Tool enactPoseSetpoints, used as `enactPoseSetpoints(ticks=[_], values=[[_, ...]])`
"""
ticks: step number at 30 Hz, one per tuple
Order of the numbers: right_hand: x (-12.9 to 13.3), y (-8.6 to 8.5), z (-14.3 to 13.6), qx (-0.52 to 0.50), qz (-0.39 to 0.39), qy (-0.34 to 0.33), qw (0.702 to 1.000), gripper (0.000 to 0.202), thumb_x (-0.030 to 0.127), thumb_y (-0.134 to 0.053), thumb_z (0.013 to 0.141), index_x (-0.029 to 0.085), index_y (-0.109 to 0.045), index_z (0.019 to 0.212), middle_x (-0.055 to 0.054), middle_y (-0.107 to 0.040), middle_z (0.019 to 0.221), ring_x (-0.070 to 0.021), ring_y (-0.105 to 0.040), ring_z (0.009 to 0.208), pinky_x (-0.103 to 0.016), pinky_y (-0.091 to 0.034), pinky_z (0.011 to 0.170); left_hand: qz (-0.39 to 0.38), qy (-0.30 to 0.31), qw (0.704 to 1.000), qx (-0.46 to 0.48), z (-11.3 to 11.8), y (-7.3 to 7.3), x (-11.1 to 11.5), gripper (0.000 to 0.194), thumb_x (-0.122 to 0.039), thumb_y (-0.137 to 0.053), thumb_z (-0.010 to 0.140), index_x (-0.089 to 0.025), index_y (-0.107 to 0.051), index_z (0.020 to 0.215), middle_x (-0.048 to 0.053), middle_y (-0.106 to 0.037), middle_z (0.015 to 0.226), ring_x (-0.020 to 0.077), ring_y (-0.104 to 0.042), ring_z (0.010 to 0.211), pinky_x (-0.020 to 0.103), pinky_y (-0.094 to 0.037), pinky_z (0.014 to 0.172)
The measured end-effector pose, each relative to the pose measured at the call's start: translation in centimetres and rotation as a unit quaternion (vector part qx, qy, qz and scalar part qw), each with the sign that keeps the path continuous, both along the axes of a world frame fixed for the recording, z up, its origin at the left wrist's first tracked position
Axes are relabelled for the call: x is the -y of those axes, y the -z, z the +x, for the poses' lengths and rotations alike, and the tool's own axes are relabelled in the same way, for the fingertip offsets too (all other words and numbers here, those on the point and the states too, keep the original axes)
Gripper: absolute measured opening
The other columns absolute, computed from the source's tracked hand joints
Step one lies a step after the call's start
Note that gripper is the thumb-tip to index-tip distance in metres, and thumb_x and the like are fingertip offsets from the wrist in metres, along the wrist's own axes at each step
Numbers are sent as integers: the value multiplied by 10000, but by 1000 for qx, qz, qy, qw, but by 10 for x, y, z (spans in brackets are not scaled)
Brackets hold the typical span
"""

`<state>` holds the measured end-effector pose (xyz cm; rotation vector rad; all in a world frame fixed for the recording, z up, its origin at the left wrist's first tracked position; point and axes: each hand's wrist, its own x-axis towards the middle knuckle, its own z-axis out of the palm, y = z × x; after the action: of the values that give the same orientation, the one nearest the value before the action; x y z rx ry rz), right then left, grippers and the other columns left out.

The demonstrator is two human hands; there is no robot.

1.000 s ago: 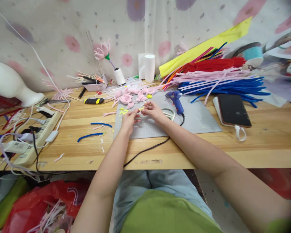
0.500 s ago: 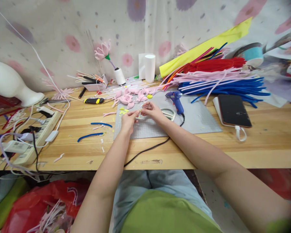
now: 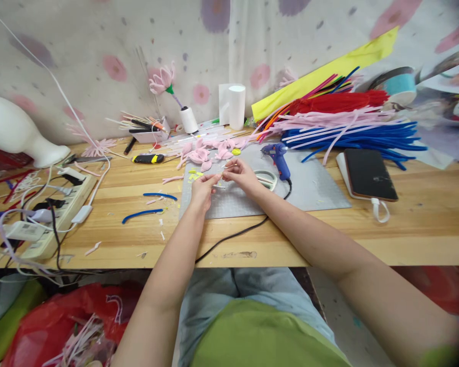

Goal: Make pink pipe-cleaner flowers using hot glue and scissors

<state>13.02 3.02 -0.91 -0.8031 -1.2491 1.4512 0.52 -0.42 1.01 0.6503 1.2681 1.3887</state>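
Grey cutting mat (image 3: 313, 188), one, lying flat on a wooden table (image 3: 424, 229) and serving as landmark. Left hand (image 3: 202, 190), one, above the mat's left part, thumb and forefinger pinched on a small piece (image 3: 221, 177), mostly hidden and too small to identify. Right hand (image 3: 240, 176), one, just beside it over the same part of the mat, fingertips closed on the same piece and meeting those of the left. Yellow scraps (image 3: 194, 175), several, on the mat's left side, near the left hand. Pink fuzzy petals (image 3: 199, 155), a cluster, at the mat's far left corner. Pale looped handle (image 3: 266, 179), one, on the mat, partly covered by the right wrist. Blue glue gun (image 3: 278, 160), one, on the mat's far half, its black cord (image 3: 240, 233) running off the near edge. Blue fuzzy stems (image 3: 142, 214), two, on bare wood left of the mat. Black and yellow cutter (image 3: 148, 159), one, left of the mat's far corner. Blue bundle (image 3: 359, 137), pink bundle (image 3: 329, 121) and red bundle (image 3: 340, 102), beyond the mat to the right. Black phone-like device (image 3: 370, 174), one, right of the mat.
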Motion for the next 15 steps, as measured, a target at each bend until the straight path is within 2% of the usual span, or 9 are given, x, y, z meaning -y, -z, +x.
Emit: enactPoseSetpoints(ticks=[6, 15], values=[[4, 0, -4, 23, 5, -27, 999, 397, 221, -703, 539, 218, -466, 858, 51, -627, 724, -117, -600, 704, -299, -465, 707, 7, -5, 998, 64, 2, -2, -1, 278, -124, -804, 445, -109, -574, 600, -8, -578, 590, 36, -472, 522, 163, -206, 401], [-1, 6, -8, 22, 1, -4, 1000, 426, 256, -717, 514, 219, -459, 851, 68, -602, 655, -105, -577, 644, -286, -447, 688, 1, 17, 995, 99, 2, -2, -1, 269, -101, -783, 505, -120, -530, 595, -36, -530, 525, 2, -389, 435, 142, -162, 366]])
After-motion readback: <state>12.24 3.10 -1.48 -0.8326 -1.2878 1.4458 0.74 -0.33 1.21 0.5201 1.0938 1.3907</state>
